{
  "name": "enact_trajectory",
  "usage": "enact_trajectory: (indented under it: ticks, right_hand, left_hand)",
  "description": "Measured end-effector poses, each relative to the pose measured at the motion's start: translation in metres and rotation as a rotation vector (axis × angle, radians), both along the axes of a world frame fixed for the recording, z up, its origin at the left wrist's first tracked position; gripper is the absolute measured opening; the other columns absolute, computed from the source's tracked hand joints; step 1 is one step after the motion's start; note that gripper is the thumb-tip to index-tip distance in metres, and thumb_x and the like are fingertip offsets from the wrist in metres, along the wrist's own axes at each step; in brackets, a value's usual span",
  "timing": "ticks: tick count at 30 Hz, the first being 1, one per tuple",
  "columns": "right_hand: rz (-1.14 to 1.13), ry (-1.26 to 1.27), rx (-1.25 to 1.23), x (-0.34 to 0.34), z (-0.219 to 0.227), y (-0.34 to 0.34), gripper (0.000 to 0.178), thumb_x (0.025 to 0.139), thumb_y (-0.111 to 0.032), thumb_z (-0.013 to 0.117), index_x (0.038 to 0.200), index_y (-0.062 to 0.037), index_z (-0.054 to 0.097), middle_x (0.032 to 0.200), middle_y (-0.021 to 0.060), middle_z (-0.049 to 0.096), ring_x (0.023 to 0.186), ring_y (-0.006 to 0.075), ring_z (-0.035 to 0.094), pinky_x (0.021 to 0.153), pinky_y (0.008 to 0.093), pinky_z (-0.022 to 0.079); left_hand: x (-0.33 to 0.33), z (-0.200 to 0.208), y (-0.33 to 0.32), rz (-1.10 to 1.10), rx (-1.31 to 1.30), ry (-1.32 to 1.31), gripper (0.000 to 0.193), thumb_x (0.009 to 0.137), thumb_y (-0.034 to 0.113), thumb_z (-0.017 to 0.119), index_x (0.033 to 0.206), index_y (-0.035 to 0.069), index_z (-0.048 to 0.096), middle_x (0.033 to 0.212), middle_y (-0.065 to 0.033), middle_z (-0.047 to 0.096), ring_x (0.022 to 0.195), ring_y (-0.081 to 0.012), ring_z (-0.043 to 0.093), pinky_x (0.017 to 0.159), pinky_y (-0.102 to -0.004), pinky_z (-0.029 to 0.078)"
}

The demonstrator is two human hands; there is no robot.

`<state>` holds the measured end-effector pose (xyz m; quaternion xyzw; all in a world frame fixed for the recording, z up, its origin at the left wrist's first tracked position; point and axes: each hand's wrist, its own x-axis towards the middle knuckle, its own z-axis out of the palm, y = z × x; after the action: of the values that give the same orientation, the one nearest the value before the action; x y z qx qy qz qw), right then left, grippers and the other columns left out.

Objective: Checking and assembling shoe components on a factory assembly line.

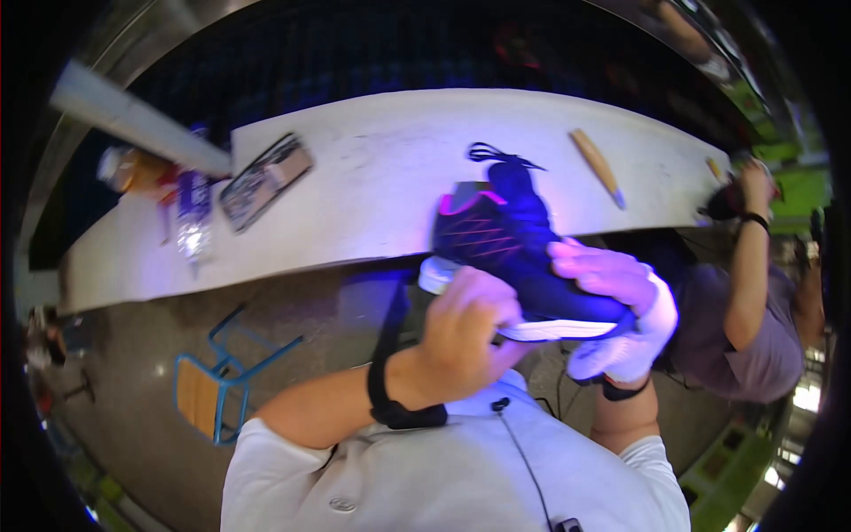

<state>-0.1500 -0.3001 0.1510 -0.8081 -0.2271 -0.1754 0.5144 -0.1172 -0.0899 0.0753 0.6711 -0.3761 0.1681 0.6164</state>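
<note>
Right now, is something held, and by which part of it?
Yes, a black shoe: the right hand grips its front end; the left hand is at the white sole, its grip unclear.

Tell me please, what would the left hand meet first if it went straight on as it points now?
Probably the black shoe, just beyond the left hand; whether they touch is unclear.
</note>
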Motion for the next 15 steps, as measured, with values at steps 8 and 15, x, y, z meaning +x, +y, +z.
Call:
enact_trajectory:
  ticks: [8, 15]
  right_hand:
    - [-0.009, 0.025, 0.075, -0.014, -0.008, -0.016, 0.082, 0.053, -0.037, 0.107, 0.119, -0.0031, 0.072, 0.117, 0.0256, 0.080, 0.115, 0.0468, 0.077, 0.108, 0.0619, 0.058]
    - [-0.171, -0.050, 0.062, -0.021, -0.025, -0.012, 0.065, 0.080, -0.052, 0.097, 0.118, -0.0077, 0.068, 0.114, 0.0200, 0.079, 0.110, 0.0429, 0.079, 0.106, 0.0590, 0.059]
  left_hand:
    - [0.010, 0.008, -0.013, -0.094, -0.056, 0.052, 0.048, 0.075, 0.021, 0.101, 0.101, 0.008, 0.063, 0.097, -0.0097, 0.063, 0.084, -0.0283, 0.061, 0.073, -0.0400, 0.047]
    - [0.015, 0.008, -0.010, -0.125, -0.091, 0.250, 0.056, 0.067, 0.029, 0.103, 0.099, 0.007, 0.063, 0.098, -0.0075, 0.063, 0.088, -0.0271, 0.061, 0.074, -0.0399, 0.048]
